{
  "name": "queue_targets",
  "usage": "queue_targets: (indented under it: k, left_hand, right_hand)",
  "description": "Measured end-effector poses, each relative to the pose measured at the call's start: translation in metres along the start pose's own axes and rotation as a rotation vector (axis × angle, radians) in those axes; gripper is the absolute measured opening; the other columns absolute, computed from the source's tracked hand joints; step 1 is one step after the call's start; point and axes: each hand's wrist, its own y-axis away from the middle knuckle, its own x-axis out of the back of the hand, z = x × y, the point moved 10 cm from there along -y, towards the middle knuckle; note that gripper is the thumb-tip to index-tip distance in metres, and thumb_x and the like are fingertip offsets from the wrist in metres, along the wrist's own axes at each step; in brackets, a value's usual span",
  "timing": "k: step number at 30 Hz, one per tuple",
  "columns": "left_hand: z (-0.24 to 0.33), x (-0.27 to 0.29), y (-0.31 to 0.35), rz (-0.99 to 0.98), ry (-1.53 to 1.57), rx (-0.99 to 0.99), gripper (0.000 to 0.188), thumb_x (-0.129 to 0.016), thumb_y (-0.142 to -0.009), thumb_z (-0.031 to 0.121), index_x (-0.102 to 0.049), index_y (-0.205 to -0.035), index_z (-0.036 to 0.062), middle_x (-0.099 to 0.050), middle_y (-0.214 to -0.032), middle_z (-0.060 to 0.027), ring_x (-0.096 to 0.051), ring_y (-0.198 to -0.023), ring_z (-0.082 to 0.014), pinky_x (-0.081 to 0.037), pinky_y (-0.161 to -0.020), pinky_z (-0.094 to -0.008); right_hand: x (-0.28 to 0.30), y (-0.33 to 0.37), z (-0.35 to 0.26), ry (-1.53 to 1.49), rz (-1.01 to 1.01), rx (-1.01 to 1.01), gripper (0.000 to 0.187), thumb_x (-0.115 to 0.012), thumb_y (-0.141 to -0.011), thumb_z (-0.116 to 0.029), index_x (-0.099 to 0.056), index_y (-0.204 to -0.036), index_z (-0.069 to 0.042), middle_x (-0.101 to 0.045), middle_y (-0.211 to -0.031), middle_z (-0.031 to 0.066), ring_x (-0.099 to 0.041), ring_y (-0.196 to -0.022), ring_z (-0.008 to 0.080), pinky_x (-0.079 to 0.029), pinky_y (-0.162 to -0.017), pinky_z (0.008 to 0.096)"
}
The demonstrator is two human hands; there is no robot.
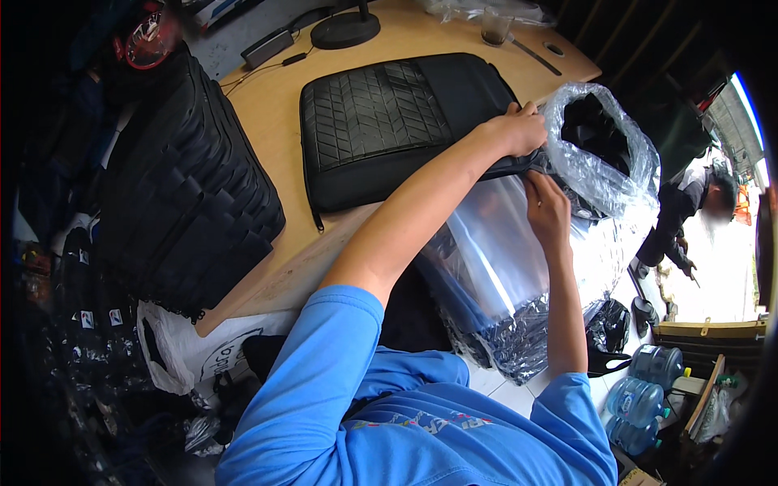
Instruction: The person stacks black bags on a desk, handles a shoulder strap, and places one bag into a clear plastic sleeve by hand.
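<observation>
A flat black zip case (463,101), shaped like a laptop sleeve with a ribbed chevron panel, lies on the wooden table. My left hand (523,131) reaches across it, fingers closed on its near right corner. Just below, my right hand (549,202) has thumb and fingers pinched together at the case's edge. Whether a zip pull sits between those fingertips is too small to tell. Under my hands, clear plastic sheets or bags (502,243) hang over the table's front. Close by on the right stands an open clear plastic bag (644,154) with black things inside.
A tall stack of black cases (190,186) stands at the table's left. Toward the back are a black round base (346,31) and a glass (494,28). Large blue water bottles (636,401) lie at lower right. Another person (689,206) bends down at far right.
</observation>
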Motion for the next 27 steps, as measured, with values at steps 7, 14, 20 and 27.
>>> queue_targets:
  k: [7, 14, 20, 27]
  left_hand:
    - [-0.002, 0.008, -0.019, 0.13, -0.077, 0.032, 0.024, -0.047, -0.088, 0.019, -0.063, -0.097, 0.0039, -0.053, -0.114, -0.0108, -0.037, -0.116, -0.0293, -0.032, -0.09, -0.0457]
    - [-0.024, 0.037, 0.012, 0.372, -0.133, 0.164, 0.022, -0.05, -0.084, 0.019, -0.061, -0.096, 0.0037, -0.053, -0.105, -0.0145, -0.049, -0.105, -0.0307, -0.04, -0.082, -0.0477]
    - [0.035, 0.103, 0.203, 0.67, 0.267, 0.498, 0.009, -0.056, -0.08, 0.009, -0.054, -0.084, 0.0012, -0.059, -0.079, -0.0183, -0.061, -0.07, -0.0328, -0.048, -0.063, -0.0383]
    - [0.023, 0.046, 0.269, 0.695, 0.546, 0.626, 0.018, -0.055, -0.082, 0.005, -0.056, -0.097, -0.0057, -0.062, -0.078, -0.0217, -0.062, -0.072, -0.0355, -0.049, -0.064, -0.0408]
  right_hand:
    - [-0.036, 0.009, -0.047, -0.057, -0.079, 0.153, 0.007, -0.058, -0.078, -0.001, -0.058, -0.085, -0.001, -0.056, -0.071, 0.0155, -0.057, -0.064, 0.0341, -0.046, -0.056, 0.0394]
    - [-0.078, 0.023, -0.099, -0.257, -0.107, -0.056, 0.013, -0.062, -0.068, -0.001, -0.059, -0.08, 0.002, -0.058, -0.066, 0.014, -0.06, -0.058, 0.0262, -0.047, -0.054, 0.0328]
    - [-0.082, 0.042, -0.063, -0.376, -0.056, -0.305, 0.016, -0.061, -0.077, -0.006, -0.06, -0.089, 0.004, -0.061, -0.066, 0.015, -0.059, -0.055, 0.0182, -0.046, -0.055, 0.0284]
    - [-0.088, 0.052, -0.077, -0.556, -0.009, -0.527, 0.021, -0.054, -0.088, -0.013, -0.063, -0.099, 0.003, -0.066, -0.075, 0.0111, -0.061, -0.063, 0.0123, -0.048, -0.059, 0.0252]
